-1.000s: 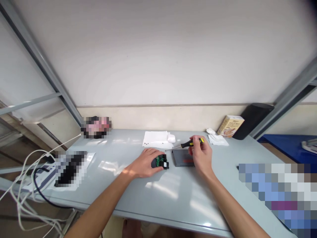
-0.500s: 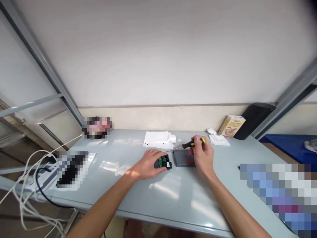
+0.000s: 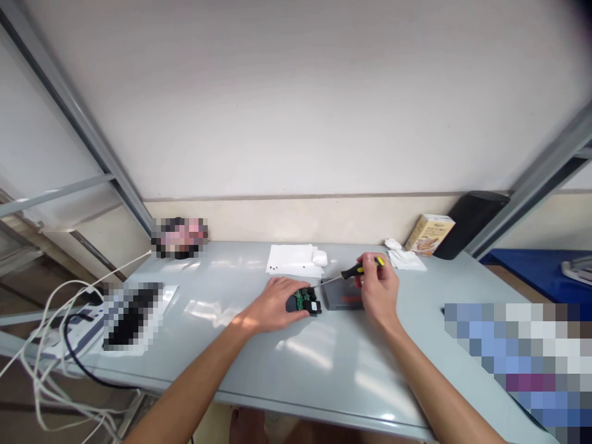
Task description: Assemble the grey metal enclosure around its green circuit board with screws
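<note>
Since the earlier frames, the screwdriver had come down so that its tip met, or nearly met, the far right corner of the circuit board; the board and the left hand had shifted slightly right since the first frame. There was one screwdriver, black and yellow, and one board, green with black parts, lying on the surface just left of one grey box. Four dark specks lay on the white paper, three grouped at the left and one apart; they were too small to identify surely. One white case sat at the paper's right edge.

The left hand was partly open, its fingers and thumb bracketing the board and holding it. The right hand was closed around the screwdriver's handle.

A white label on the board, a red marking on the box and the print on one carton were illegible.
</note>
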A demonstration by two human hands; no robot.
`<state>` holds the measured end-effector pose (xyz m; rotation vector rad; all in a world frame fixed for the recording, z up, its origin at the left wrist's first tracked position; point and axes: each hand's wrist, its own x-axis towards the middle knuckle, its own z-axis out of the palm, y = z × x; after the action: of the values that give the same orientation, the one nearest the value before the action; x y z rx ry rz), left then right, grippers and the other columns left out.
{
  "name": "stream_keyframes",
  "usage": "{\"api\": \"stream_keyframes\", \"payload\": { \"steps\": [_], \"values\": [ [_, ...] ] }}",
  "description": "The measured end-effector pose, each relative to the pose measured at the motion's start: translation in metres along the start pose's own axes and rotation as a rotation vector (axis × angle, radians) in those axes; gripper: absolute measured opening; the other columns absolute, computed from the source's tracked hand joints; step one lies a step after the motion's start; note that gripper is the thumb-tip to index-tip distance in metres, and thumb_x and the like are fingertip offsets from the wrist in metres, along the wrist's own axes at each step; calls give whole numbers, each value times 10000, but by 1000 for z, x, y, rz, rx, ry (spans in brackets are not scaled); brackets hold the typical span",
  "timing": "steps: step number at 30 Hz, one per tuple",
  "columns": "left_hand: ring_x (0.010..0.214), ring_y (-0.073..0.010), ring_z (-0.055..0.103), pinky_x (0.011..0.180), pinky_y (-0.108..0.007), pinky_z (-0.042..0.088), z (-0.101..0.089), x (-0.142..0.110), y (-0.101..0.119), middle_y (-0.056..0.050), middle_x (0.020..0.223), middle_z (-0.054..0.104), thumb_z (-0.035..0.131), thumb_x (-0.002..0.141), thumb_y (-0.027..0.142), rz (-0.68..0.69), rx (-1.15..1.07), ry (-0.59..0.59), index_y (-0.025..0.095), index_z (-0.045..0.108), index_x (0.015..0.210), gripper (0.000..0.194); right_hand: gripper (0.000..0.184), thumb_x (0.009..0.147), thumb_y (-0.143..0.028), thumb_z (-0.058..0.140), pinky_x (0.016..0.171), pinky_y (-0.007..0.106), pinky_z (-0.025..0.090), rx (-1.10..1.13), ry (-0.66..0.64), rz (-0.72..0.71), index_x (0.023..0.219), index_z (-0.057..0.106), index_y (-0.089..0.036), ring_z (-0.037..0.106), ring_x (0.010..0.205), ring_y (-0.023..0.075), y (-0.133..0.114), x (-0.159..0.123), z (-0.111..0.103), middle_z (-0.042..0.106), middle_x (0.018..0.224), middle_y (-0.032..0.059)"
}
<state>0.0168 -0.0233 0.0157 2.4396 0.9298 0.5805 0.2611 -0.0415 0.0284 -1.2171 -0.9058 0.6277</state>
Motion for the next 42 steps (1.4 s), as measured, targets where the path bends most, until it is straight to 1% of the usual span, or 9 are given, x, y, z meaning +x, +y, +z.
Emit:
{"api": "stream_keyframes", "payload": {
  "steps": [11,16,20,28,32,35,38,40,42],
  "values": [
    [1280,-304,594,1143,-472,404,-2,-1,-1,-70,1350,672,751,905,421,-9,-2,-10,297,569,1401,542,446,875,-685,625,388,252,420,-58,-157,8,881,595,-240,456,521,138,0,-9,3,499,661,-29],
    [1268,-294,599,1135,-492,407,-3,1,2,-59,1330,681,755,903,395,-10,-17,-13,302,575,1374,513,394,915,-619,621,482,252,445,-131,-225,-91,885,623,-226,487,563,132,7,-12,4,576,710,-12],
    [1274,-290,598,1135,-515,407,-2,1,2,-48,1343,676,750,906,405,-7,-13,-8,321,567,1371,507,355,933,-582,620,505,253,431,-156,-260,-132,901,638,-229,499,577,133,11,-12,4,606,736,-7],
    [1271,-288,599,1134,-505,411,1,1,1,-51,1329,676,740,908,405,-3,-25,-4,311,575,1339,471,347,942,-559,603,609,282,459,-207,-315,-224,850,644,-228,524,631,156,-1,-15,5,610,735,0],
    [1231,-272,615,1126,-480,421,4,0,-1,-44,1271,692,748,899,380,5,-49,11,280,608,1200,346,312,966,-522,585,667,289,465,-171,-482,-213,871,640,-230,554,693,167,-17,-10,10,607,788,7],
    [1226,-267,616,1132,-476,419,6,0,-3,-43,1272,691,751,896,363,17,-49,16,265,614,1127,286,256,963,-478,610,774,311,477,-135,-686,-220,903,672,-238,585,814,187,-34,3,19,630,896,24],
    [1246,-279,608,1143,-487,416,6,0,-4,-54,1295,685,743,899,383,20,-31,21,259,630,1105,265,273,942,-508,630,808,339,496,-31,-922,-122,915,698,-245,614,904,212,-43,14,33,675,1007,47],
    [1276,-288,596,1158,-494,404,6,0,-4,-63,1324,675,747,896,390,25,-20,25,253,647,1083,253,297,906,-529,676,827,353,506,65,-991,-8,875,682,-233,639,961,229,-42,16,45,698,1053,64],
    [1298,-291,588,1170,-499,395,6,0,-4,-62,1334,674,752,893,390,27,-13,23,252,663,1067,239,337,885,-561,696,847,363,516,218,-926,87,866,637,-229,665,931,217,-35,12,55,703,1066,66]
  ]
}}
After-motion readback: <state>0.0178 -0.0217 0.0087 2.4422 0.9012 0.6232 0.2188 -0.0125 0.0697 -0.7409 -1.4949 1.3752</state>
